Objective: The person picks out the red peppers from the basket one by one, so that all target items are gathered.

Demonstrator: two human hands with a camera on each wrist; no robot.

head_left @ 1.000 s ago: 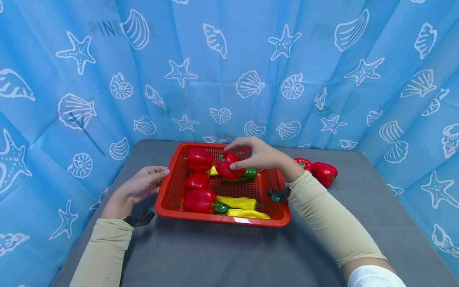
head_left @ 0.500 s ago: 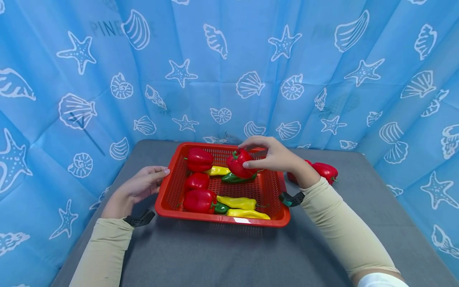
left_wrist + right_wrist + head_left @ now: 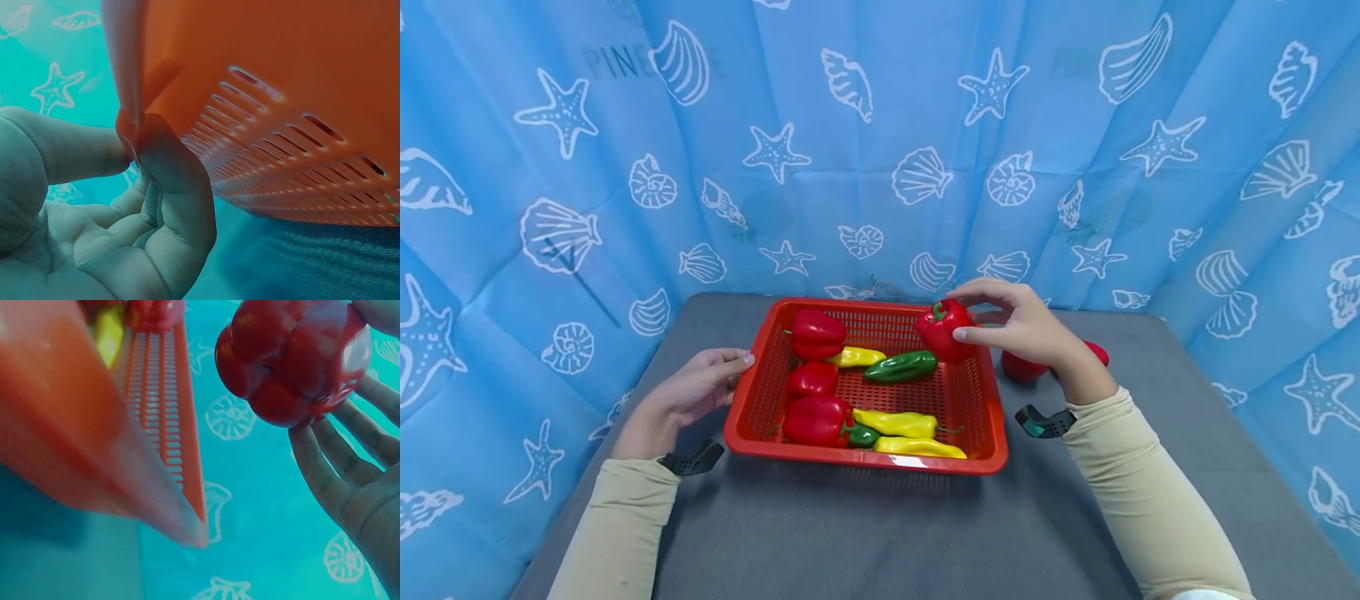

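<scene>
A red bell pepper [image 3: 945, 331] with a green stem is held by my right hand [image 3: 1026, 332] above the basket's back right corner. The right wrist view shows the same pepper [image 3: 290, 359] from below, gripped between thumb and fingers. My left hand [image 3: 688, 390] pinches the left rim of a red plastic basket [image 3: 865, 457]. In the left wrist view, thumb and curled index finger meet on the basket's rim [image 3: 129, 134]. Inside lie several red bell peppers [image 3: 814, 420], yellow peppers [image 3: 897, 423] and green peppers [image 3: 901, 367].
More red bell peppers [image 3: 1022, 367] lie on the grey table [image 3: 850, 542] to the basket's right, partly hidden by my right hand and forearm. A blue curtain [image 3: 865, 150] with white shell prints stands behind and at both sides.
My right hand has moved right with the red bell pepper, from over the basket's middle to its back right corner, uncovering the green pepper. My left hand stays on the rim.
</scene>
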